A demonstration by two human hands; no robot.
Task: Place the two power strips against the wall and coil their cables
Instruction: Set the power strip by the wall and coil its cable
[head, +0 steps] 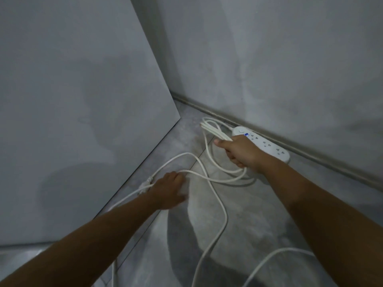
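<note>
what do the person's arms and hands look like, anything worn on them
Both are bare. The left hand and right hand wear no gloves, and no ring shows. The left forearm and right forearm are uncovered to the frame edge, with no sleeve, watch or wristband in view. The left hand is slightly blurred, so fine detail there cannot be told.

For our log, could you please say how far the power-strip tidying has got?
Done: one white plastic power strip lies along the grey wall. In hand: the right hand grips white cable loops. Remaining: loose cable by the left hand; no second strip visible.
</note>
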